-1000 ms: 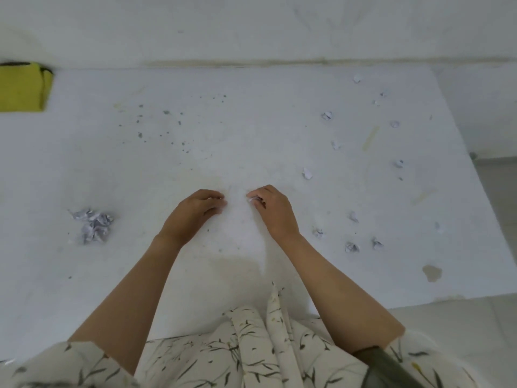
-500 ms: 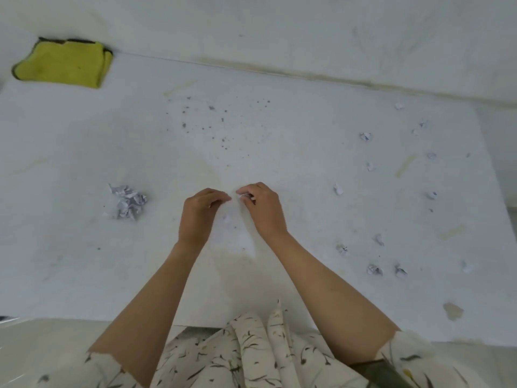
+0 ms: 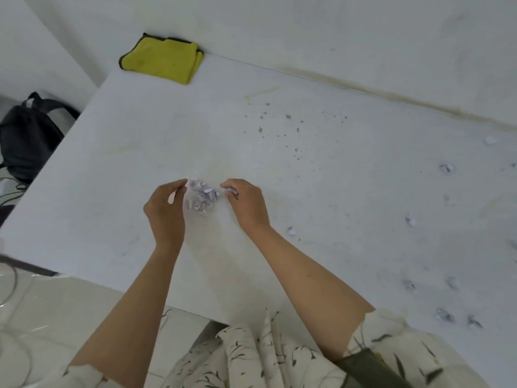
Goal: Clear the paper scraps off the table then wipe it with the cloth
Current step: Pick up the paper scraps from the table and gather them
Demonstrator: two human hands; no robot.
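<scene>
A small pile of crumpled paper scraps [image 3: 202, 198] lies on the white table [image 3: 321, 169], between my two hands. My left hand [image 3: 165, 210] is just left of the pile and pinches a thin white strip of paper. My right hand [image 3: 246, 204] is just right of the pile, with a small scrap pinched at its fingertips. Several more scraps [image 3: 444, 316] lie scattered over the table's right side. A folded yellow cloth [image 3: 163, 60] rests at the table's far left corner against the wall.
Dark specks [image 3: 288, 119] dot the table beyond the pile. A black backpack [image 3: 26, 135] sits on the floor left of the table, with cables nearby. The table's near edge runs diagonally across the lower left. A wall borders the far side.
The view has swung left. Both hands have moved left from the table's middle to the scrap pile, each pinching paper, and now sit on either side of it.
</scene>
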